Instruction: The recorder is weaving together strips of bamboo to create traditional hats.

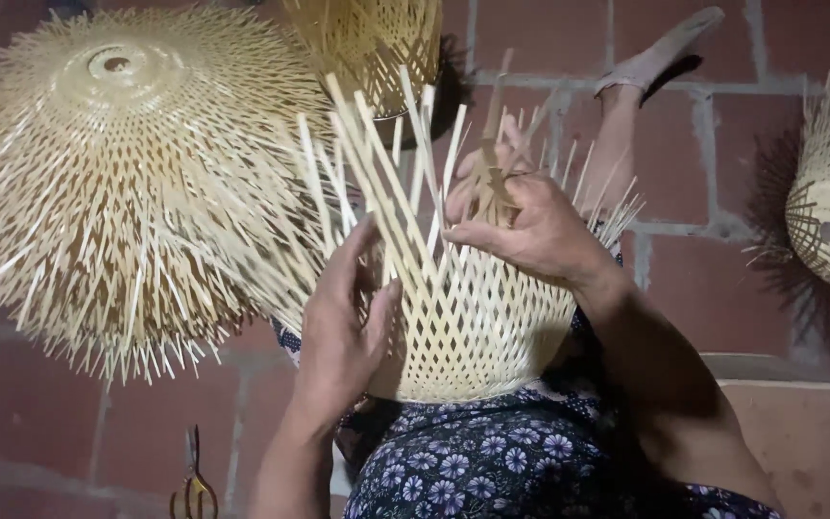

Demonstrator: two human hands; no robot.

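Basket (477, 327) sits half-woven on the lap, loose strips (377, 163) fanning up from its rim. Left hand (343, 332) lies open, flat against the side; right hand (530, 231) pinches a few strips, mid-weave. Crossing the next strip calls for even tension, I'd say.
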